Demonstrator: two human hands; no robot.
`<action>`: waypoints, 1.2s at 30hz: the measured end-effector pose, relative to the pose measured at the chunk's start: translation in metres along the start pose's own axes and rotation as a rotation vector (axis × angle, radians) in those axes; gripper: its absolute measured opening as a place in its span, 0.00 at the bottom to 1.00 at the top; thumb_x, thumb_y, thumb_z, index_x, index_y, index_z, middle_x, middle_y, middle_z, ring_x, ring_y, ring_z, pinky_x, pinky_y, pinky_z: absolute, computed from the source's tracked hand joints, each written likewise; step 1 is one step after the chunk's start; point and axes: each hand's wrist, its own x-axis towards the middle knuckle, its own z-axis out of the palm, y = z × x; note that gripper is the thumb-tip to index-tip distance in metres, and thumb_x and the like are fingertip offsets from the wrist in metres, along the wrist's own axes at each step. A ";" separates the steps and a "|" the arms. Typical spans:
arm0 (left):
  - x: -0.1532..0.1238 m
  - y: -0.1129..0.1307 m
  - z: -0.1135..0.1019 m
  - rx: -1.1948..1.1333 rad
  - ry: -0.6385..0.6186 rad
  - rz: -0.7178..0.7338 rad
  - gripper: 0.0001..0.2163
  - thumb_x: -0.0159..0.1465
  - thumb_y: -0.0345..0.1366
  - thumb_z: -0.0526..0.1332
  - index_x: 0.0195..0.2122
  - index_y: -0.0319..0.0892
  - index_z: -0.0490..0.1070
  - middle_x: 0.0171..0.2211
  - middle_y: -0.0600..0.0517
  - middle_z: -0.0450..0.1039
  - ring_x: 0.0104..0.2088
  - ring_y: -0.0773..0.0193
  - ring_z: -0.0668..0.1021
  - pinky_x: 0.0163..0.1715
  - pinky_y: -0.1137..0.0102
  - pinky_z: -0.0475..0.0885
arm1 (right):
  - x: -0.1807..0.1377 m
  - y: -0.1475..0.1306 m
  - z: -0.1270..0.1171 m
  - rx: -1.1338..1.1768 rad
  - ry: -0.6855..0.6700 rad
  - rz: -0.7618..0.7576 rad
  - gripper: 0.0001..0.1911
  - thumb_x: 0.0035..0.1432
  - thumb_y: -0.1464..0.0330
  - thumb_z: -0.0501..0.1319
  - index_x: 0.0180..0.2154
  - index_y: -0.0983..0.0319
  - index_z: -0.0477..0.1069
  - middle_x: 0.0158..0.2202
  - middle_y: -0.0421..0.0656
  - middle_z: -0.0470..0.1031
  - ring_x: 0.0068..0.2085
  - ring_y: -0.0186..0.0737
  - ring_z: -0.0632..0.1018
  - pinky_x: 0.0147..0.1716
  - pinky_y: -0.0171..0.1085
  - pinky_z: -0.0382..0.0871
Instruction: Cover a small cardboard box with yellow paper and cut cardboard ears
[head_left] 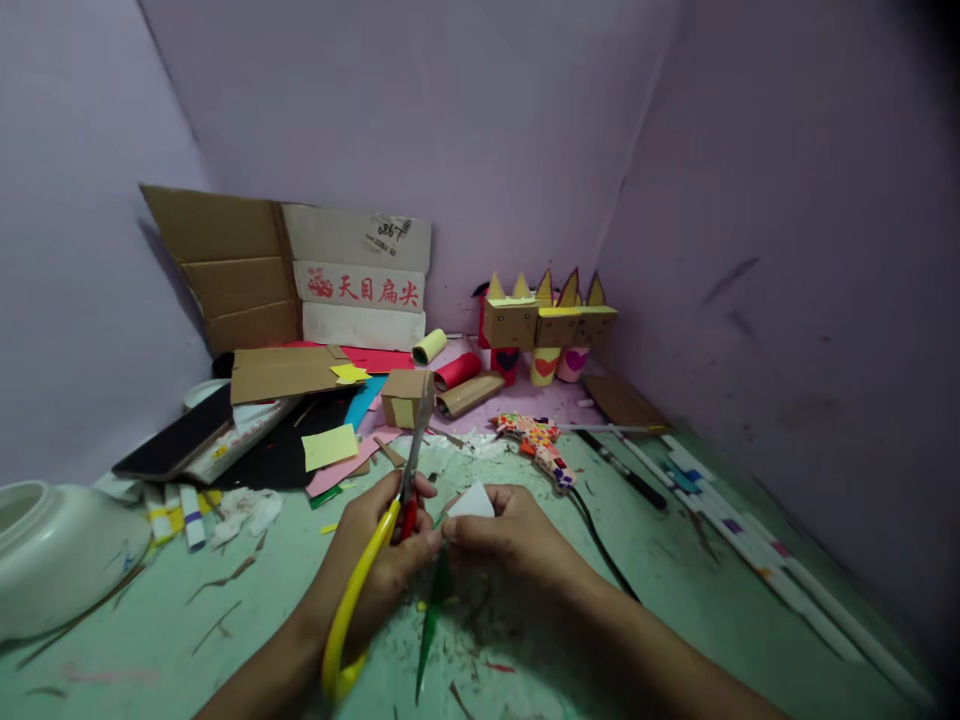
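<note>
My left hand (375, 560) holds yellow-handled scissors (360, 590), whose blades (417, 440) point up and away from me. My right hand (510, 535) pinches a small white piece of paper (472, 500) right beside the left hand. A narrow green paper strip (433, 620) hangs down between the two hands; I cannot tell which hand grips it. Both hands hover over the green table (675, 600), which is littered with paper scraps.
A white bowl (52, 550) sits at the left edge. A phone (176, 435), flat cardboard (285, 372), coloured paper sheets, a small cardboard box (403, 398) and paper rolls lie behind. Cardboard cat figures (547, 320) stand at the back. Pens and white sticks (735, 520) lie right.
</note>
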 end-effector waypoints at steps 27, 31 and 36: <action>0.008 0.007 0.000 -0.311 0.071 -0.270 0.23 0.41 0.30 0.67 0.37 0.43 0.60 0.15 0.62 0.64 0.14 0.74 0.63 0.14 0.78 0.60 | 0.002 -0.026 -0.017 0.126 -0.093 0.375 0.16 0.61 0.75 0.48 0.27 0.73 0.70 0.18 0.45 0.72 0.16 0.31 0.73 0.15 0.28 0.70; 0.008 0.009 0.001 -0.301 0.086 -0.287 0.23 0.41 0.31 0.66 0.38 0.43 0.60 0.15 0.62 0.64 0.14 0.74 0.63 0.14 0.78 0.60 | 0.001 -0.027 -0.017 0.112 -0.097 0.348 0.16 0.61 0.76 0.48 0.26 0.74 0.69 0.18 0.45 0.72 0.15 0.30 0.74 0.15 0.27 0.70; 0.007 0.010 0.002 -0.302 0.092 -0.282 0.22 0.40 0.30 0.66 0.37 0.42 0.61 0.14 0.62 0.63 0.14 0.73 0.63 0.14 0.77 0.59 | 0.001 -0.025 -0.017 0.105 -0.105 0.308 0.13 0.59 0.78 0.50 0.26 0.73 0.69 0.18 0.46 0.73 0.16 0.31 0.74 0.16 0.28 0.71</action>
